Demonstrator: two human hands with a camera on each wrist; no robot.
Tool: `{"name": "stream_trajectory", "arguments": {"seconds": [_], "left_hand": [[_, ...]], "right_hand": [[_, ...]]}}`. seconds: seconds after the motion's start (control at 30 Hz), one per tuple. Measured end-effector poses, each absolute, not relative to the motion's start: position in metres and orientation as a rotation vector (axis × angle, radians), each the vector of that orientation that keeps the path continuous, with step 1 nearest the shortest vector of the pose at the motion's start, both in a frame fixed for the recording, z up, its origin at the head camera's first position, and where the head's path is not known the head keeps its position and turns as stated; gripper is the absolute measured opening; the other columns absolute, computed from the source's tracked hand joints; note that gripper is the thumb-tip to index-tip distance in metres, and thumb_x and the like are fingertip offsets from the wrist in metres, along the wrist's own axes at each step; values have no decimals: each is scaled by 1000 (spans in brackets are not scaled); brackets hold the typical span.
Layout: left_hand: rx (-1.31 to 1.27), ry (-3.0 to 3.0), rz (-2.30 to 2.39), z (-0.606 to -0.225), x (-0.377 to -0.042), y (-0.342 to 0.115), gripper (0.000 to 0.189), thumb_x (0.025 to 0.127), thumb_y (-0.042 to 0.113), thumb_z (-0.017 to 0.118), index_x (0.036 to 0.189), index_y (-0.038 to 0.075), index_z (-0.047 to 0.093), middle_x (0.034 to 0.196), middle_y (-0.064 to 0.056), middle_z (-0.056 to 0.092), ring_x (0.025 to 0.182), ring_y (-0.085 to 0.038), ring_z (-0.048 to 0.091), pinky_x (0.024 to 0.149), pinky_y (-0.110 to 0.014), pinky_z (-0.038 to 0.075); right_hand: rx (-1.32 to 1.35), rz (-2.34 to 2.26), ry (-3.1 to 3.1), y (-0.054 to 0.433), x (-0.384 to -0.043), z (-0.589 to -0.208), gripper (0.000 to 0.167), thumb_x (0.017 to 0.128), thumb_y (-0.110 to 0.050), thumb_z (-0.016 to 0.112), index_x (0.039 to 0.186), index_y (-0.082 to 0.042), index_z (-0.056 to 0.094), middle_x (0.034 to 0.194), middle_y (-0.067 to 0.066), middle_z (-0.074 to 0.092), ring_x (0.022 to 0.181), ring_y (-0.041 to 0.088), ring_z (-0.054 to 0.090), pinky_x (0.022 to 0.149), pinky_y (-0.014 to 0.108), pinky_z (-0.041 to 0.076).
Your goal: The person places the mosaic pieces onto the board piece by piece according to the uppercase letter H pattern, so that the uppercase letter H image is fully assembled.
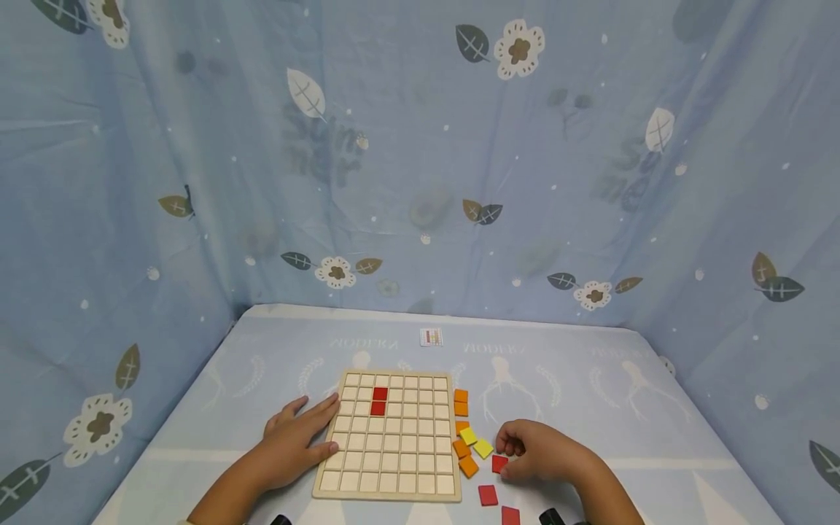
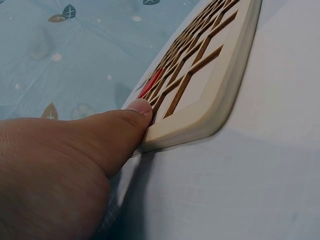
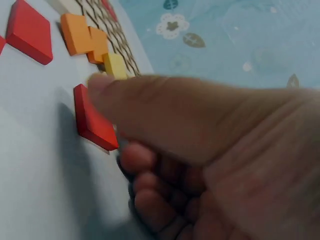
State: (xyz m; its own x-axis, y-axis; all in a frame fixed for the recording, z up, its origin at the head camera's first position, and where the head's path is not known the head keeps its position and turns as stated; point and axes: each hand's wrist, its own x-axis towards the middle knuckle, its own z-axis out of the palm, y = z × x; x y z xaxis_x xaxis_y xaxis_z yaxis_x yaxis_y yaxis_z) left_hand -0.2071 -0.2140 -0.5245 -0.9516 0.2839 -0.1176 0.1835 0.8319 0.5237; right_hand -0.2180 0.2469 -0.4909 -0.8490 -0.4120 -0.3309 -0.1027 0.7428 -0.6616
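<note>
A pale wooden grid board (image 1: 387,499) lies on the table with two red square tiles (image 1: 378,401) set one above the other in its upper left part. My left hand (image 1: 292,445) rests along the board's left edge, fingers stretched out, and its thumb (image 2: 139,107) touches the rim. To the right of the board, my right hand (image 1: 541,452) has its thumb and curled fingers at a loose red tile (image 3: 92,120), pinching it low over the table. Part of that tile is hidden behind the thumb.
Several orange tiles (image 1: 461,408) line the board's right side, with two yellow tiles (image 1: 483,448) beside them. Two more red tiles (image 1: 488,495) lie nearer the front. A small printed card (image 1: 431,337) sits behind the board. A patterned blue curtain (image 1: 420,182) surrounds the table.
</note>
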Motion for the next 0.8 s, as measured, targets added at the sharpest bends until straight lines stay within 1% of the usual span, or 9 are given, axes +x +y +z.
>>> {"name": "stream_trajectory", "arguments": {"seconds": [0.07,0.17,0.3,0.4,0.5,0.63,0.8], "left_hand": [[362,2825,772,-525,-207,-214,82,94,60,70,163,28,41,172,14,27,158,-50,10,116,-72,6],[362,2828,769,-526,-208,-214,81,94,60,70,163,28,41,172,14,26,159,-50,10,116,-72,6],[359,2823,778,-526,-208,-215,83,93,61,71,163,28,41,172,14,27,158,-50,10,116,-73,6],[360,2820,781,-526,-208,-215,83,93,61,71,163,28,40,172,13,28,159,-50,10,116,-73,6],[362,2822,784,-526,-208,-214,84,92,60,71,163,28,40,172,12,28,158,-50,9,115,-73,6],[364,2826,795,-526,-208,-215,83,93,60,71,163,28,40,172,12,28,159,-50,9,115,-73,6],[362,2823,800,-526,-207,-215,84,92,60,72,163,28,40,172,12,28,159,-50,10,115,-73,6]], "right_hand": [[-410,-875,2486,246,-217,-490,28,79,-14,91,93,-17,67,87,4,60,84,22,54,68,31,42],[-421,-842,2511,243,-215,-489,28,79,-11,91,91,-17,66,87,4,58,84,22,53,67,31,42],[-406,-855,2509,241,-215,-489,28,80,-8,89,90,-17,64,83,3,58,80,21,54,64,31,42],[-387,-880,2512,243,-216,-491,28,81,-9,88,90,-18,63,79,1,58,77,21,56,62,30,42],[-366,-898,2540,244,-219,-493,24,85,-13,86,90,-20,64,78,0,60,77,20,57,63,29,44],[-350,-996,2575,238,-223,-494,14,92,-19,81,93,-20,67,82,-1,64,79,19,58,64,29,48],[-325,-1231,2586,209,-228,-494,9,96,-21,77,98,-18,69,87,-1,66,79,18,59,63,28,50]]}}
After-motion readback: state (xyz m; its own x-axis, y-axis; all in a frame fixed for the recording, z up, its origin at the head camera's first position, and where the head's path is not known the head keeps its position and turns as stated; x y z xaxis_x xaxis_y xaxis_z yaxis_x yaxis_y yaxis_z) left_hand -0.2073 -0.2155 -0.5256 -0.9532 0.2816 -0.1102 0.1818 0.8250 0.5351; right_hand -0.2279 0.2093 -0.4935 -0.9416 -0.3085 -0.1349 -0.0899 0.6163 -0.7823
